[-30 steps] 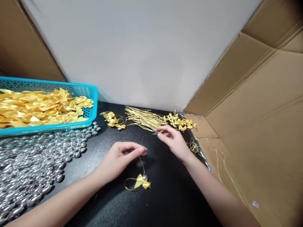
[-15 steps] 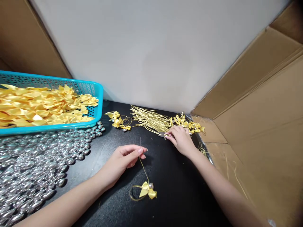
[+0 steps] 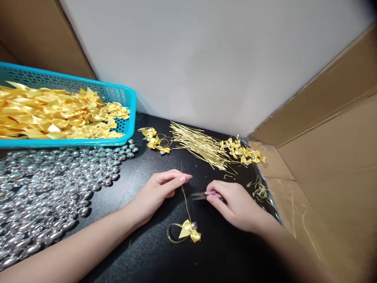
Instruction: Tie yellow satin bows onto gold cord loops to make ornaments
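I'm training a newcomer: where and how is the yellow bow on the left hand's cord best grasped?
Probably pinch its right lobe from the near right: that side juts free, while the silver bead and cord sit far side and the loop curves left.

A gold cord (image 3: 186, 204) is pinched by the left hand (image 3: 159, 190), a yellow bow (image 3: 186, 229) being laid at its six-o'clock end on the counter (image 3: 159, 259). From the bow, scissors (image 3: 207, 195) are gripped at one o'clock by the right hand (image 3: 237, 202); a blue basket (image 3: 73, 142) is seen at ten, silver beads (image 3: 64, 196) at nine.
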A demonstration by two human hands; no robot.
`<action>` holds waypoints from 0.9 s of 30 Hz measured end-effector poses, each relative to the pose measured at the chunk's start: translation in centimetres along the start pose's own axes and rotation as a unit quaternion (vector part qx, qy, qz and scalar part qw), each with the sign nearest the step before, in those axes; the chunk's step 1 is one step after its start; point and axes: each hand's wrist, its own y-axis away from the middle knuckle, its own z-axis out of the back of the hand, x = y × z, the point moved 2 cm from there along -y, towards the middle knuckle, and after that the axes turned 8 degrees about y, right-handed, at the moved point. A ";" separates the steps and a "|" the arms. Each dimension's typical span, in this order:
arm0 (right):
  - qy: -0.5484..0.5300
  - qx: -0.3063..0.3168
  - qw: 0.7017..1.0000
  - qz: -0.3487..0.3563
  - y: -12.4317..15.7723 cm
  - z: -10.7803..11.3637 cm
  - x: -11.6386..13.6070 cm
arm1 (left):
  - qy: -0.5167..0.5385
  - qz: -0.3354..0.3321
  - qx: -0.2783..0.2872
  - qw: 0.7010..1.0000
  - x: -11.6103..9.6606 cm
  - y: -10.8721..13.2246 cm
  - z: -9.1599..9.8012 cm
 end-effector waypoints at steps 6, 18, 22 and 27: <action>-0.014 0.045 0.999 -0.003 0.4 -1.2 0.4 | 0.015 -0.001 -0.002 1.000 0.2 0.0 0.1; -0.021 0.058 0.998 0.003 -0.1 -1.4 0.4 | 0.026 0.003 -0.013 1.000 0.4 -0.2 0.2; -0.027 0.042 0.999 0.011 -0.4 -1.3 0.3 | 0.024 0.006 -0.013 1.000 0.4 -0.1 0.3; -0.025 0.029 0.999 0.020 -0.9 -1.3 0.4 | 0.018 -0.002 -0.007 1.000 0.3 -0.1 0.2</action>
